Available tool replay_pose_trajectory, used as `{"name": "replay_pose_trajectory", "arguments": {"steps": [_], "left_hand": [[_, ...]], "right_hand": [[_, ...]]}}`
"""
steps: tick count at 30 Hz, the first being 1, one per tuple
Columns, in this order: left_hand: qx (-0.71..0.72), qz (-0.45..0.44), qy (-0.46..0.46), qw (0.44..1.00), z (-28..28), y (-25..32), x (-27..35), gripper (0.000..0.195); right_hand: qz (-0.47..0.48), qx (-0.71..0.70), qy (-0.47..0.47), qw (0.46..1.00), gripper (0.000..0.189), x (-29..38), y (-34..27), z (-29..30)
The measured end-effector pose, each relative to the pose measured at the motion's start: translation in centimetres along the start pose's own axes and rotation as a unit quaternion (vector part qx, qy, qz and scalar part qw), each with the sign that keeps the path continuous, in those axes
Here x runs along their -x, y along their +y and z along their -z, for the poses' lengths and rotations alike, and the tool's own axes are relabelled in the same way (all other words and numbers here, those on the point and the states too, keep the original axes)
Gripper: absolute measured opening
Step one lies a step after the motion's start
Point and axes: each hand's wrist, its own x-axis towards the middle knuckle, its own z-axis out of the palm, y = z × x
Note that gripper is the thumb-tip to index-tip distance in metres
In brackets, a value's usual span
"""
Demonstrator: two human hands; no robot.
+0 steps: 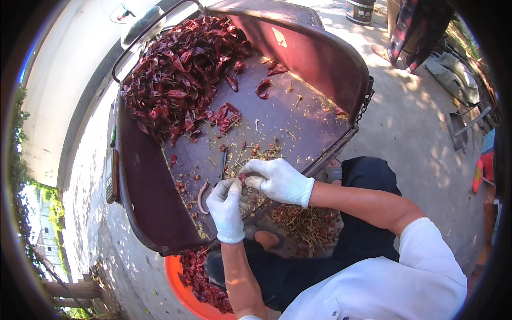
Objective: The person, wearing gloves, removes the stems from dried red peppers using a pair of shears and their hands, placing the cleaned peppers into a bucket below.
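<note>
White knit gloves cover both hands, which meet over the near part of a metal cart bed (280, 104). Between their fingertips is a small dried red chilli piece (242, 178). My left hand (228, 206) touches it from the left, and my right hand (274, 180) pinches it from the right. Just beyond my left hand lie dark-bladed scissors (223, 162) with a pale handle, partly hidden by the glove. Loose stems and yellow seeds are scattered around. A large heap of dried red chillies (180, 72) fills the far left of the bed.
An orange basin (173, 276) of dried chillies stands below the cart at left, and a pile of stems (306, 226) lies by my legs. The bed has raised walls and a chain (365, 106). A person (416, 32) stands at top right near a bucket (360, 11).
</note>
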Motion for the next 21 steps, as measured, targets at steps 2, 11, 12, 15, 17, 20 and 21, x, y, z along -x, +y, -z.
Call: {"name": "replay_pose_trajectory", "arguments": {"steps": [2, 11, 12, 15, 17, 20, 21], "left_hand": [[0.007, -0.003, -0.005, 1.000, 0.0, 0.2, 0.1, 0.015], [-0.259, -0.176, 0.120, 0.942, 3.2, -0.5, -0.9, 0.016], [-0.334, -0.191, 0.126, 0.914, 4.3, -1.0, -1.0, 0.019], [-0.518, -0.206, 0.128, 0.820, 6.2, -1.8, -0.4, 0.029], [-0.600, -0.182, 0.119, 0.770, 6.7, -1.8, 0.3, 0.034], [-0.637, -0.147, 0.090, 0.751, 7.7, -3.1, 0.2, 0.044], [-0.641, -0.139, 0.081, 0.751, 7.2, -3.2, 0.4, 0.046]], "right_hand": [[-0.006, -0.050, -0.015, 0.999, 0.025, -0.2, -0.1, 0.4], [-0.203, -0.217, -0.080, 0.951, 0.028, -1.6, -1.4, 3.0], [-0.184, -0.211, -0.075, 0.957, 0.028, -1.8, -1.0, 3.0], [-0.162, -0.184, -0.061, 0.968, 0.031, -2.2, -0.9, 3.2], [-0.168, -0.198, -0.045, 0.965, 0.031, -2.3, -1.5, 3.5], [-0.161, -0.236, -0.055, 0.957, 0.030, -2.7, -0.9, 3.5], [-0.157, -0.253, -0.049, 0.953, 0.029, -2.7, -0.5, 3.5]]}}
